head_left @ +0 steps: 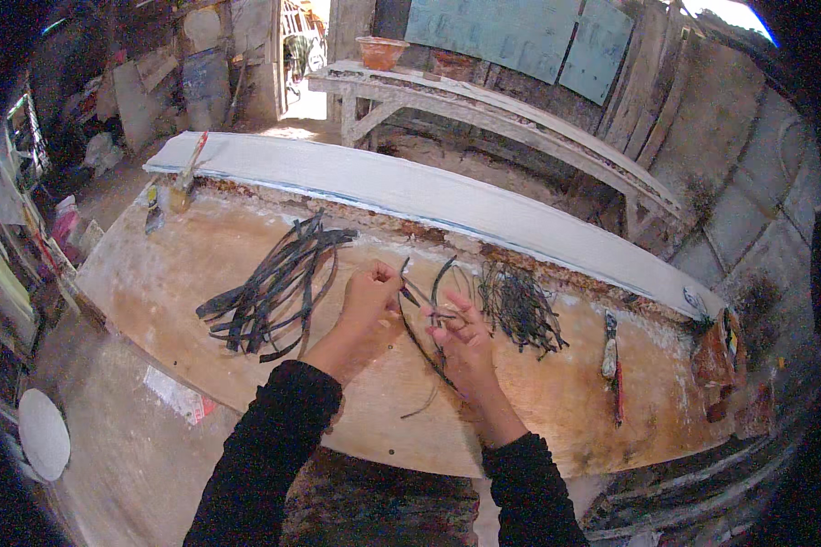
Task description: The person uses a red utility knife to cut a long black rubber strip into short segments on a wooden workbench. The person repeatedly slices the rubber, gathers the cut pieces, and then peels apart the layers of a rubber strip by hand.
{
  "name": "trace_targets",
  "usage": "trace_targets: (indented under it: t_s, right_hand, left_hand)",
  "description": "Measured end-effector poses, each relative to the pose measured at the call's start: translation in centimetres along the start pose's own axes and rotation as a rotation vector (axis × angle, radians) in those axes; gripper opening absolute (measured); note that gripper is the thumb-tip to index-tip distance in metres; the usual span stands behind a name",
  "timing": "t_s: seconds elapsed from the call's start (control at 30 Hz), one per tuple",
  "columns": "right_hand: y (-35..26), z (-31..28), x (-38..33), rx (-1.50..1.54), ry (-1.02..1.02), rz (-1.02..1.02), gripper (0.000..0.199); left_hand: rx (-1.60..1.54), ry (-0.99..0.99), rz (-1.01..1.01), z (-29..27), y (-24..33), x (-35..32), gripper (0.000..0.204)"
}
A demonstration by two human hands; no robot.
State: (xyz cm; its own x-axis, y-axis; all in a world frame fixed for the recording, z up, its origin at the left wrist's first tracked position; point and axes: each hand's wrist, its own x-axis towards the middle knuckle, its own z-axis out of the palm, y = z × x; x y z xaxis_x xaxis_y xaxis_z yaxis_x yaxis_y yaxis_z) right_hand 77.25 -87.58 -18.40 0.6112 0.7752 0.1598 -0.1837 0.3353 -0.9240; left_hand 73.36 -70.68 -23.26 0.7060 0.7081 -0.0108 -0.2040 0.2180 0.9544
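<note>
My left hand (371, 296) is closed in a pinch on a thin black strip (412, 330) that looks like rubber or fibre. The strip curves down towards my right hand (466, 342), whose fingers are bent around part of it. More thin dark pieces show beside and behind the right fingers; which of them the hand grips is hard to make out. Left of my hands a loose bundle of wider black strips (274, 287) lies on the wooden board (337, 419). To the right sits a tangled pile of finer black strips (523, 310).
A long white plank (383, 196) runs along the board's far edge. A brush (187, 178) leans there at the left. At the right lie a knife-like tool (609, 346), a red stick (619, 397) and a reddish-brown block-like object (716, 356). Behind stands a bench (520, 111) with a clay pot (381, 53).
</note>
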Motion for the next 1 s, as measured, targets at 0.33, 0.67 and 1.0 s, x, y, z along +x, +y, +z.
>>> trace_targets:
  t_s: [0.33,0.67,1.0]
  right_hand:
    - [0.6,-1.5,0.1,-0.299,-0.044,0.013,0.016]
    - [2.3,-5.2,2.4,-0.672,0.492,-0.251,0.028]
    - [3.4,-7.5,3.3,-0.706,0.542,-0.417,0.009]
  left_hand:
    - [-0.045,-0.114,-0.003,0.3,-0.8,-0.2,0.007]
    - [0.178,-0.736,-0.019,2.2,2.2,-4.2,0.011]
    - [0.283,-0.490,0.204,2.2,1.0,-2.5,0.010]
